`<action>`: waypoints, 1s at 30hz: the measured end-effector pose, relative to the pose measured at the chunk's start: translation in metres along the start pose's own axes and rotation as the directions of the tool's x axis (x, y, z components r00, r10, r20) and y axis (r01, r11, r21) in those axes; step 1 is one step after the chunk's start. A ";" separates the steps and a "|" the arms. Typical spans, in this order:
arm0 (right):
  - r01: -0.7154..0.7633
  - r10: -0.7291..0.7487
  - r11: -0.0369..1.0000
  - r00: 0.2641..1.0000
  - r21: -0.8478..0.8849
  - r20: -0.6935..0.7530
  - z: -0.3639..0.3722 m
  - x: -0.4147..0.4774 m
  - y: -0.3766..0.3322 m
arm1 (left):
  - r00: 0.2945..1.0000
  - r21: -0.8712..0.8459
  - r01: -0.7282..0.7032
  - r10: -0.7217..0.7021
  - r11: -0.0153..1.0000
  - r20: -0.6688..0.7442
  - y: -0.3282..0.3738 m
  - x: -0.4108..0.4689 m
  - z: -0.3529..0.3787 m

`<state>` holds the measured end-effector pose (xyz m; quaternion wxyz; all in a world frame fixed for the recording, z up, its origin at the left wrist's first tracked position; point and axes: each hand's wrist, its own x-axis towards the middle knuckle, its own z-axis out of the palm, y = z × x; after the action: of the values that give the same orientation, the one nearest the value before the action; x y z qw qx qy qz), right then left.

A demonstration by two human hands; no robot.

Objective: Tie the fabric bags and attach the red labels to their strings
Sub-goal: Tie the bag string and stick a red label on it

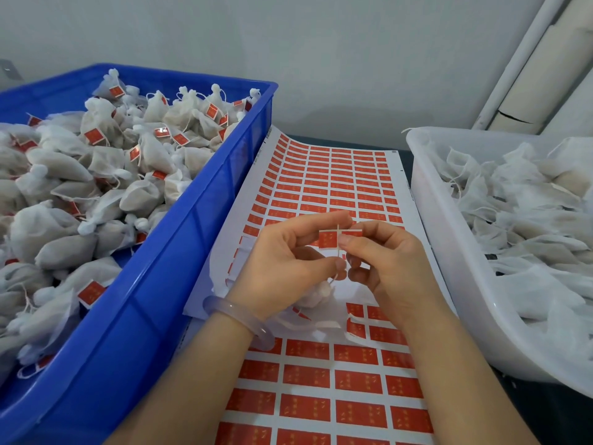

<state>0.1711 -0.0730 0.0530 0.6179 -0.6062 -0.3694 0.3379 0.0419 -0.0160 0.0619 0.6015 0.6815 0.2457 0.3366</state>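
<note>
Pinching rectangular red label (327, 240) onto string (339, 229).

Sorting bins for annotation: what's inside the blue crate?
Tied white fabric bags, many with red labels on their strings, piled high in the blue crate. Lower bags and most of the crate's bottom are hidden under the pile.

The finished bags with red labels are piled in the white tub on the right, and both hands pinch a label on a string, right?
Not quite. The head view shows the labelled bags in the blue crate on the left; the white tub holds plain bags, no labels showing. The left hand and right hand do pinch a red label on a string.
</note>
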 end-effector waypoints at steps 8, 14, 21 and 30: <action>0.012 -0.013 0.999 1.000 -0.035 -0.005 0.000 0.000 0.001 | 1.000 0.038 -0.018 0.019 0.999 -0.010 -0.001 0.000 0.000; 0.065 -0.067 0.995 0.997 -0.081 -0.027 0.000 0.000 0.002 | 0.999 0.094 -0.049 0.050 0.994 -0.005 -0.001 -0.001 0.001; 0.096 -0.098 0.994 0.994 -0.058 -0.046 0.002 0.000 0.003 | 0.997 0.132 -0.075 0.079 0.988 -0.026 -0.003 -0.001 0.002; 0.142 -0.142 0.989 0.990 0.033 -0.027 0.000 -0.001 -0.001 | 0.977 -0.038 -0.084 0.075 0.996 -0.199 -0.001 0.002 -0.002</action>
<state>0.1705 -0.0737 0.0539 0.6552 -0.5717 -0.3982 0.2920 0.0415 -0.0130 0.0613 0.5760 0.6399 0.2687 0.4319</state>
